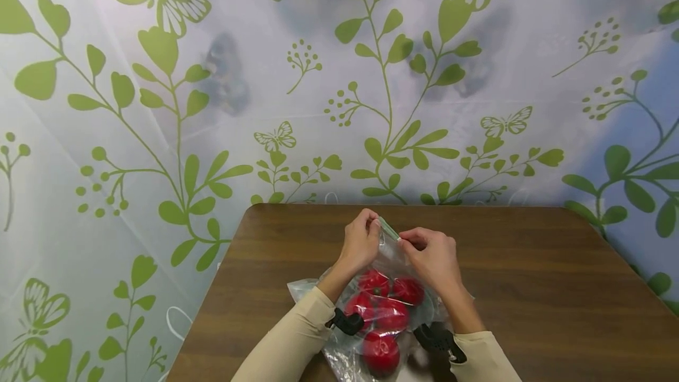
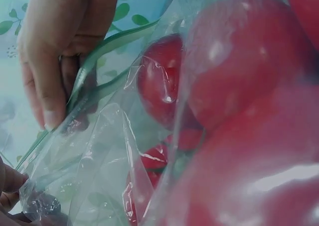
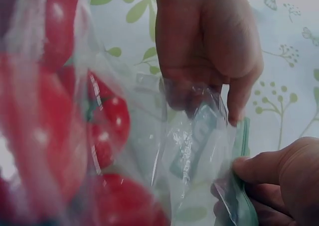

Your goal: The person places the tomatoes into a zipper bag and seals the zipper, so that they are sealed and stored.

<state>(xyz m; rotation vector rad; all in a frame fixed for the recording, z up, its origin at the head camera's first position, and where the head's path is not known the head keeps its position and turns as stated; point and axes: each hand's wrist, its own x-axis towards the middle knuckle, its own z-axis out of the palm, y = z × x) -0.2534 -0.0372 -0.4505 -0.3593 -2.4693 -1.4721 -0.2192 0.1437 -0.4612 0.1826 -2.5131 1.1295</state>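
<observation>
A clear zip bag [image 1: 339,346] with a green zip strip [image 1: 389,228] along its mouth holds several red tomatoes [image 1: 381,351]. My left hand [image 1: 362,242] pinches one end of the strip between thumb and fingers. At the other end, my right hand [image 1: 436,258] pinches the strip close to the bag's corner. In the left wrist view, the left hand [image 2: 55,52] has its thumb along the green strip, which bows apart beside it. The right wrist view shows the right hand [image 3: 209,47] gripping the clear film, its fingertips partly hidden behind the plastic.
The bag lies on a brown wooden table [image 1: 551,287]. Behind it hangs a pale cloth [image 1: 297,99] printed with green leaves and butterflies. Black wrist mounts [image 1: 439,339] sit low over the bag. A white cord loop [image 1: 177,317] shows left of the table.
</observation>
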